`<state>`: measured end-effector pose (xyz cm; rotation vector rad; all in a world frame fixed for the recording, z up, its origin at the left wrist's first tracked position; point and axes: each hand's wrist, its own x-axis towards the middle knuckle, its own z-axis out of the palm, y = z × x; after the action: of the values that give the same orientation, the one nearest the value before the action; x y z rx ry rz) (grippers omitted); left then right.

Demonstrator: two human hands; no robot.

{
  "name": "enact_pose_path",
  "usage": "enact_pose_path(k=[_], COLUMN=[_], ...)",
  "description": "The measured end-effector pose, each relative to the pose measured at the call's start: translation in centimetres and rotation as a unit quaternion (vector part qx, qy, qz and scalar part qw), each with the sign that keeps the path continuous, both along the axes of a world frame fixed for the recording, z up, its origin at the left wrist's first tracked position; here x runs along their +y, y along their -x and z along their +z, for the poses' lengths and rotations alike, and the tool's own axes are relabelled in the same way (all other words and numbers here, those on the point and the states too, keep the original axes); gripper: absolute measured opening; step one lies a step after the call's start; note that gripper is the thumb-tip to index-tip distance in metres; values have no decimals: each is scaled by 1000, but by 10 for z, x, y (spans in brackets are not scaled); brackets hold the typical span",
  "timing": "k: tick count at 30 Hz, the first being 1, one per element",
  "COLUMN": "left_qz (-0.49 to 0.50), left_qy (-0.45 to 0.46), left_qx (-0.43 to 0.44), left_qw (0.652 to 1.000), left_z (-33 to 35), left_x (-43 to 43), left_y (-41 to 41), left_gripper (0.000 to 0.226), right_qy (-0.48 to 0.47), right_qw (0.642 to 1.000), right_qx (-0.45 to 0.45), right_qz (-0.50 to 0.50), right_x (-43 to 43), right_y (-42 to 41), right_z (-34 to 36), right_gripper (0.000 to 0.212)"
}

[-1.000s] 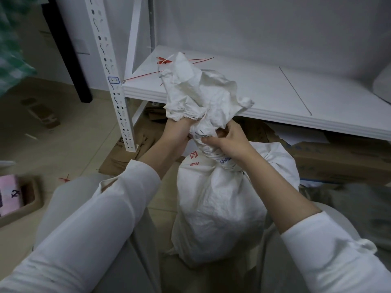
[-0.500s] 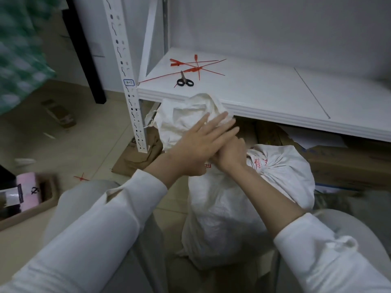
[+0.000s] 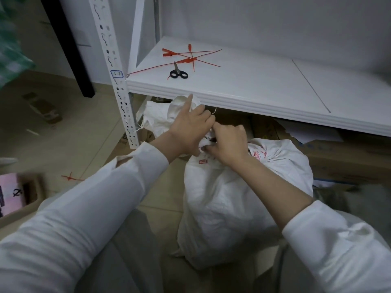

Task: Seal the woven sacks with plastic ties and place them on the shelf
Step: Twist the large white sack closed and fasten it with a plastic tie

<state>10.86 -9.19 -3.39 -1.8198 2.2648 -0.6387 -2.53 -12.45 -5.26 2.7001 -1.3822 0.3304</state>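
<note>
A full white woven sack (image 3: 237, 204) stands on the floor between my knees, below the shelf's front edge. Its gathered neck is folded over to the left. My left hand (image 3: 190, 127) presses on the folded top with the index finger stretched out. My right hand (image 3: 228, 144) is clenched on the bunched neck just beside it. Several red plastic ties (image 3: 188, 58) lie scattered on the white shelf (image 3: 264, 85), above and behind both hands.
Black-handled scissors (image 3: 178, 72) lie next to the ties. The shelf's perforated white post (image 3: 118, 81) stands left of the sack. Flattened cardboard boxes (image 3: 349, 163) lie under the shelf. A pink box (image 3: 8, 193) sits at the far left on the floor.
The sack's loose top, held up high a second ago, has been pushed down and folded over. My left hand moved from gripping it to pressing on it. The ties and scissors came into view.
</note>
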Motion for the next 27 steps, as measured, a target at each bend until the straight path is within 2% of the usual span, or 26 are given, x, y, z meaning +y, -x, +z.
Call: enact_pose_path(k=[3, 6, 9, 12, 16, 20, 25, 27], left_qz=[9, 9, 14, 14, 3, -8, -31, -52], left_qy=[-7, -17, -33, -37, -43, -63, -83, -83], left_qx=[-1, -10, -29, -33, -41, -11, 13, 15], left_qw=[1000, 1000, 999, 999, 998, 998, 996, 995], left_z=[2, 3, 4, 6, 9, 10, -4, -12], left_x=[-9, -13, -19, -24, -32, -43, -58, -63], left_y=[-9, -26, -45, -60, -78, -93, -118, -125], left_gripper=[62, 45, 44, 46, 52, 55, 52, 52], right_qy=[3, -98, -158, -117, -40, 11, -21, -27], right_qw=[999, 989, 974, 982, 987, 985, 984, 984], right_qx=[48, 85, 133, 125, 117, 122, 131, 131], right_qz=[24, 70, 94, 86, 101, 119, 115, 116], right_x=[-12, -27, -43, -62, -82, -95, -123, -135], right_y=[-15, -30, -44, -63, -101, -148, -198, -212], right_z=[13, 28, 46, 63, 73, 69, 60, 58], right_gripper=[32, 27, 18, 28, 31, 33, 40, 33])
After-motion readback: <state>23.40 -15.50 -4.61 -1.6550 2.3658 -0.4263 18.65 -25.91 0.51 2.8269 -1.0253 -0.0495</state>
